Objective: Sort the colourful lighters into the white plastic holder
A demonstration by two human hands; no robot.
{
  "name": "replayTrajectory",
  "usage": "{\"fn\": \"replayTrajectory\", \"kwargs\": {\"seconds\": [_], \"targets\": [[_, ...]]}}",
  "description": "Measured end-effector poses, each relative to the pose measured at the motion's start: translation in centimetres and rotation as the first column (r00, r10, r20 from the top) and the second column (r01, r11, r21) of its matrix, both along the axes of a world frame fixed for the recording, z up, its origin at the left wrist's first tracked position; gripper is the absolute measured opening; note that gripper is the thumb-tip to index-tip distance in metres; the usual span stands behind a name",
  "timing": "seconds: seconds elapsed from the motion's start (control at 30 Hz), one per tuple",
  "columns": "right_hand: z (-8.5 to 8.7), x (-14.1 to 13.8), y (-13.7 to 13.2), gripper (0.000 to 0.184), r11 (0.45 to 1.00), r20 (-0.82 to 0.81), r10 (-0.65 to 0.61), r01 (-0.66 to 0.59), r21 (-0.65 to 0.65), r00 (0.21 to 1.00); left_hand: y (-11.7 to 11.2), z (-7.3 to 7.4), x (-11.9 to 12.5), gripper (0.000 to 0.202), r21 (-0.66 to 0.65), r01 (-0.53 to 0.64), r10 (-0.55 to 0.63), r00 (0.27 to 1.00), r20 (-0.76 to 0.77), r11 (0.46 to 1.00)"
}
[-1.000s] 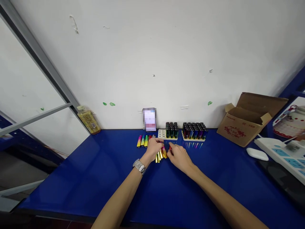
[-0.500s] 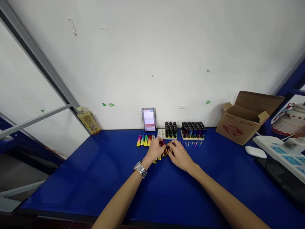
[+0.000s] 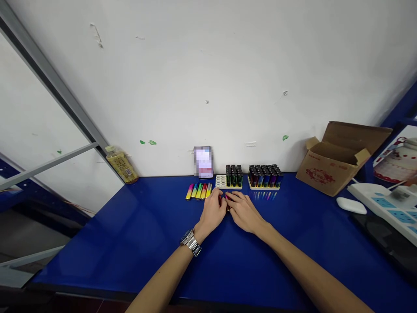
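My left hand (image 3: 213, 211), with a metal watch on its wrist, and my right hand (image 3: 243, 210) lie close together on the blue table (image 3: 130, 243), fingers curled over a small bunch of shiny lighters (image 3: 224, 201); only a red sliver shows between them. A row of rainbow-coloured lighters (image 3: 198, 191) lies flat just left of my left hand. Beyond the hands stands a cream tray (image 3: 220, 182), its right part holding upright lighters, and a second tray (image 3: 264, 177) full of them.
A yellow drink bottle (image 3: 122, 164) leans on the wall at the left. A small blurred card (image 3: 203, 162) stands behind the trays. At the right are an open cardboard box (image 3: 340, 158), a white mouse (image 3: 351, 204) and a power strip (image 3: 384, 208).
Both hands have slid forward toward the trays and closed over the gold and red lighters, which showed between them before and are now almost hidden.
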State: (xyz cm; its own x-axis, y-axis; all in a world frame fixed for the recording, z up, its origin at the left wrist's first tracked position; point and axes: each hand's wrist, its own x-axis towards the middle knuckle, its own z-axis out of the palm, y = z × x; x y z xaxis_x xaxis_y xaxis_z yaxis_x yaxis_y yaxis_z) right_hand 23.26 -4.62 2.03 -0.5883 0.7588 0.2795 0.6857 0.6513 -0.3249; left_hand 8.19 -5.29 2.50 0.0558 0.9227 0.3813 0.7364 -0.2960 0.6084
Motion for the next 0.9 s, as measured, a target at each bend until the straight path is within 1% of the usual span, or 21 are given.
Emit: {"fn": "replayTrajectory", "kwargs": {"seconds": [0.1, 0.2, 0.23, 0.27, 0.33, 0.37, 0.43, 0.53, 0.63, 0.7, 0.8, 0.9], "targets": [[0.1, 0.1, -0.1, 0.047, 1.0, -0.015, -0.01, 0.01, -0.019, 1.0, -1.0, 0.6, -0.7, 0.015, 0.04, -0.017, 0.018, 1.0, -0.014, 0.999], [-0.2, 0.3, 0.1, 0.048, 0.997, -0.04, -0.064, 0.062, -0.055, 0.997, -2.7, 0.8, -2.1, 0.019, 0.07, 0.005, 0.006, 0.988, -0.156, 0.998], [-0.3, 0.3, 0.1, 0.048, 0.995, -0.044, -0.074, 0.071, -0.073, 0.996, -3.3, 0.7, -2.6, 0.023, 0.073, 0.041, -0.024, 0.974, -0.226, 0.996], [-0.4, 0.3, 0.2, 0.048, 0.994, -0.048, -0.072, 0.068, -0.088, 0.996, -4.0, 0.4, -3.1, 0.028, 0.067, 0.103, -0.078, 0.951, -0.299, 0.992], [-0.5, 0.3, 0.2, 0.049, 0.994, -0.06, -0.04, 0.034, -0.104, 0.997, -5.1, -0.2, -4.1, 0.045, 0.029, 0.228, -0.195, 0.885, -0.424, 0.973], [-0.6, 0.3, 0.3, 0.05, 0.994, -0.067, -0.025, 0.018, -0.106, 0.997, -5.5, -0.6, -4.5, 0.049, 0.009, 0.266, -0.232, 0.855, -0.464, 0.964], [-0.7, 0.2, 0.3, 0.049, 0.993, -0.08, -0.01, 0.001, -0.115, 0.997, -5.9, -1.2, -5.2, 0.05, -0.022, 0.276, -0.249, 0.826, -0.506, 0.961], [-0.7, 0.0, 0.1, 0.045, 0.99, -0.116, -0.004, -0.013, -0.142, 0.993, -5.5, -1.7, -5.6, 0.05, -0.068, 0.254, -0.252, 0.815, -0.522, 0.965], [-0.7, -0.3, -0.1, 0.039, 0.982, -0.203, -0.011, -0.027, -0.186, 0.979, -4.6, -1.6, -5.1, 0.05, -0.1, 0.258, -0.271, 0.805, -0.528, 0.961], [-0.6, -0.5, -0.1, 0.035, 0.973, -0.286, -0.034, -0.034, -0.227, 0.958, -4.1, -1.5, -4.3, 0.053, -0.098, 0.245, -0.259, 0.803, -0.537, 0.964], [-0.4, -0.5, 0.2, 0.03, 0.964, -0.394, -0.087, -0.022, -0.266, 0.915, -3.9, -1.1, -2.6, 0.061, -0.044, 0.174, -0.169, 0.81, -0.562, 0.984], [-0.3, -0.5, 0.7, 0.028, 0.952, -0.445, -0.156, 0.014, -0.305, 0.882, -3.7, -0.6, -0.8, 0.062, 0.0, 0.077, -0.063, 0.814, -0.578, 0.997]]}}
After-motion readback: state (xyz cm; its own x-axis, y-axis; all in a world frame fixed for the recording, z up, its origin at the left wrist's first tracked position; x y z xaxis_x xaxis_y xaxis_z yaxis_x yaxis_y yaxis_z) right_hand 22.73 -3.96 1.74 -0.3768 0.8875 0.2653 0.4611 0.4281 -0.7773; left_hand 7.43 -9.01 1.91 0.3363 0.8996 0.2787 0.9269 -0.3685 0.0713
